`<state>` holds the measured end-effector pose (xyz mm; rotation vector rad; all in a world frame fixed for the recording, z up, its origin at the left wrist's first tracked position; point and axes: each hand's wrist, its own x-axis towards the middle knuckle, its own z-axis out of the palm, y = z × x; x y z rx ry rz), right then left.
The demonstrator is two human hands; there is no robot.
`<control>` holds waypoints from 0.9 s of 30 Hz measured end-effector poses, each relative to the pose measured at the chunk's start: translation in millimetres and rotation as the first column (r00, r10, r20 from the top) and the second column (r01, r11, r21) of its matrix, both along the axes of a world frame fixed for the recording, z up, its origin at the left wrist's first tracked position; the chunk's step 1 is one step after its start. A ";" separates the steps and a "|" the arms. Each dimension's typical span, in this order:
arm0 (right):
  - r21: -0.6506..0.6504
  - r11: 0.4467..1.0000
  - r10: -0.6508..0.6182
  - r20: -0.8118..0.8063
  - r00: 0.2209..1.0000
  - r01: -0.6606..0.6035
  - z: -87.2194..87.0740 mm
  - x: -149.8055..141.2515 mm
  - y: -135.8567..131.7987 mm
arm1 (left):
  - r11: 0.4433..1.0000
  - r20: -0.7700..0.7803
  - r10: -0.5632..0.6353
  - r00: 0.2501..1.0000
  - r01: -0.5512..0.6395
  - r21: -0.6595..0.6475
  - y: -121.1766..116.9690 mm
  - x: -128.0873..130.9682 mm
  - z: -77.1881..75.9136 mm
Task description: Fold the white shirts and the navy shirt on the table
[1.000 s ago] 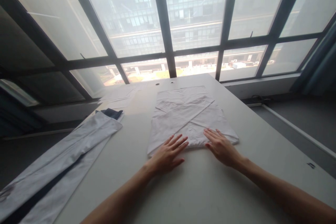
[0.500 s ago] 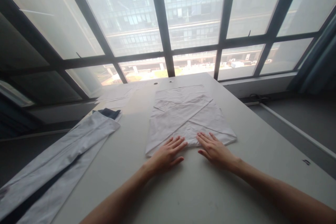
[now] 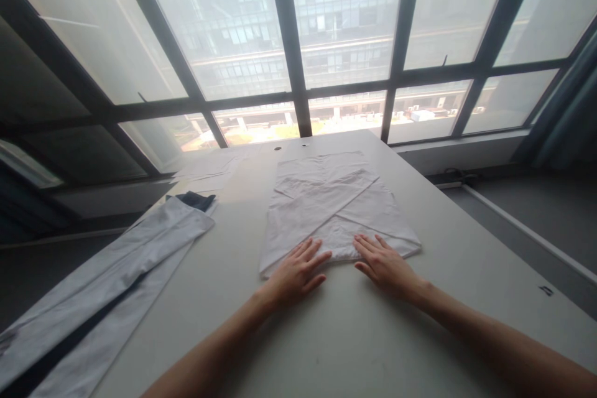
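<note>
A white garment (image 3: 321,205), probably a shirt, lies face down and flat on the white table (image 3: 354,336), its sleeves folded crosswise over its back. My left hand (image 3: 301,270) rests with fingers stretched on the cloth's near edge, left of the middle. On the same edge, a little to the right, my right hand (image 3: 385,264) lies flat with its fingertips on the fabric. Both hands are open and grip nothing. Between them a short stretch of the near edge shows.
Along the table's left side lie white and dark garments (image 3: 116,273), running out of view. Flat white sheets (image 3: 205,168) lie at the far left corner. A small dark mark or object (image 3: 545,291) is near the right edge. Tall framed windows (image 3: 298,84) stand behind the table.
My hands have moved slightly apart along the garment's near edge, the left to the left and the right to the right. The garment lies as before.
</note>
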<state>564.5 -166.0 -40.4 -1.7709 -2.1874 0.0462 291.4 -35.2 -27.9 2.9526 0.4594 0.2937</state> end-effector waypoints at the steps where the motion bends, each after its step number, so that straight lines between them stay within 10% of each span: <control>1: 0.001 1.000 0.000 -0.001 1.000 0.000 0.0 0.1 0.0 | 1.000 -0.001 0.001 1.000 -0.001 0.000 -0.1 0.1 0.4; 27: -0.037 0.999 -0.010 -0.009 1.000 0.010 1.5 0.1 0.3 | 1.000 -0.053 0.011 0.999 -0.010 0.013 0.8 0.6 1.8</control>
